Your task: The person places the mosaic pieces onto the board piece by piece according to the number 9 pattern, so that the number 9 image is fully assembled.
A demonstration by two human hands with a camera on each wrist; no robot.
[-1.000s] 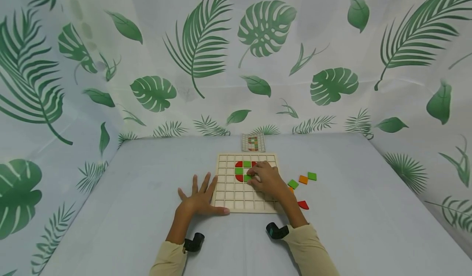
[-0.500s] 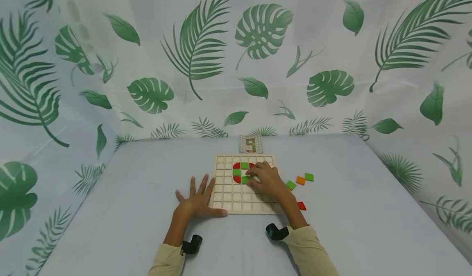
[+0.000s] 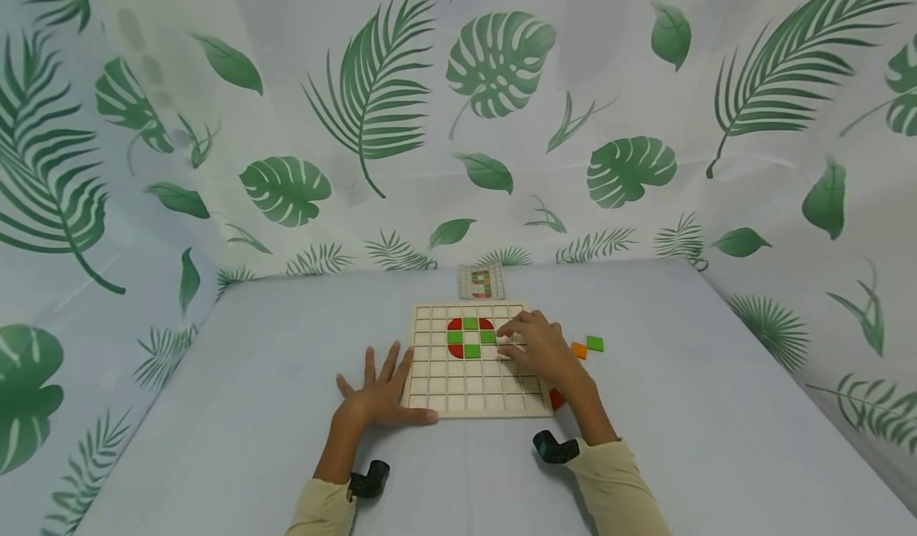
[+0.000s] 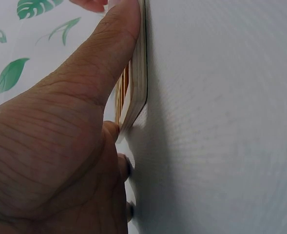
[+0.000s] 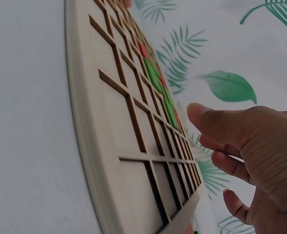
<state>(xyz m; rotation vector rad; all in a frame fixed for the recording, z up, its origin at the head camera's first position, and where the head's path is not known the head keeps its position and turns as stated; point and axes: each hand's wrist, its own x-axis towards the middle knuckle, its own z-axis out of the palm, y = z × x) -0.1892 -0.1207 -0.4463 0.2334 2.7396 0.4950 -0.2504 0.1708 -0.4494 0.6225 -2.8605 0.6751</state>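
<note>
A wooden grid board [image 3: 437,389] lies on the table. Red quarter-round tiles [image 3: 455,351] and green square tiles [image 3: 487,337] form a partial ring in its cells. At the board's lower left corner my left hand [image 3: 380,397] is spread, its thumb along the front edge and its fingers by the left side. The left wrist view shows that thumb against the board's edge [image 4: 140,73]. My right hand [image 3: 540,349] hovers over the board's right side, just right of the ring. In the right wrist view, the thumb and fingers of this hand [image 5: 255,151] hold nothing.
A small pattern card [image 3: 481,281] lies behind the board. Right of the board are loose tiles: an orange square [image 3: 579,350], a green square [image 3: 595,343] and a red piece [image 3: 557,399] partly hidden by my right forearm. A leaf-printed cloth [image 3: 401,201] rises behind the table.
My right hand has drawn back to the right from the ring, leaving the green tile on the ring's right side in view. My left hand keeps its place on the board.
</note>
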